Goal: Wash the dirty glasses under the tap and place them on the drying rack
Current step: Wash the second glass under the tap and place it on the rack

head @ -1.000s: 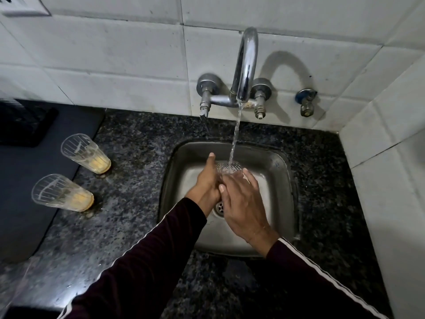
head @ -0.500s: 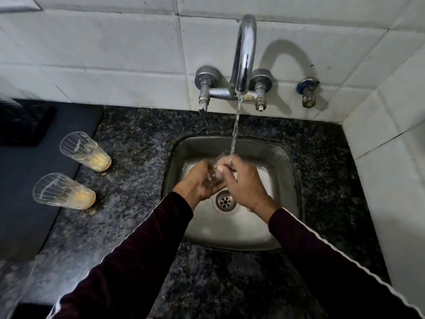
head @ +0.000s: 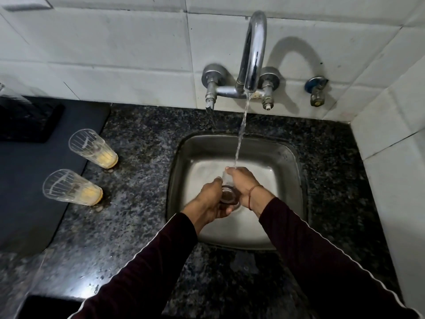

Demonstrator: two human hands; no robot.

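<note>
Two glasses (head: 93, 148) (head: 71, 187) with yellow dregs stand on the counter (head: 142, 180)

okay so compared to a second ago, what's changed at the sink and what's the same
The glass has been turned: a second ago its mouth faced up into the stream, now its base faces the camera and the water lands on the right hand. The left hand has shifted to grip the base end. Unchanged: the tap runs, and two dirty glasses stand on the counter.
</note>
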